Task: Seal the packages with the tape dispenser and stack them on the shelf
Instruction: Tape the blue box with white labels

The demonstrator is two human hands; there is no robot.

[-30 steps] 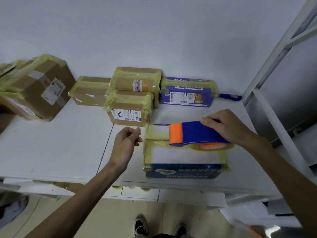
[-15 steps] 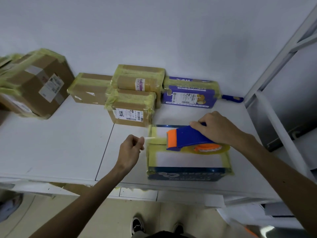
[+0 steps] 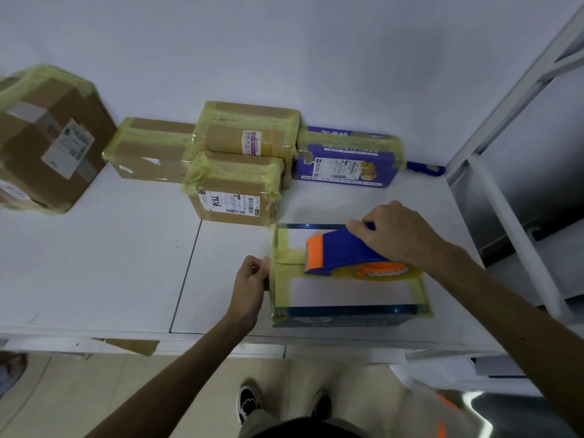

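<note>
We see the right hand (image 3: 395, 235) curled round the blue-and-orange plastic tape dispenser (image 3: 344, 251) atop the white-topped blue cardboard box (image 3: 344, 292) at lower centre-right, left hand (image 3: 249, 286) pinching the yellowish tape end (image 3: 286, 256) at its left edge; box looks light, stiff, best lifted by its sides.

Blue-orange tape dispenser (image 3: 343, 251) lies atop white-lidded blue package (image 3: 344, 294); yellow tape strip (image 3: 289, 257) runs from its nose to lid's left edge.
</note>
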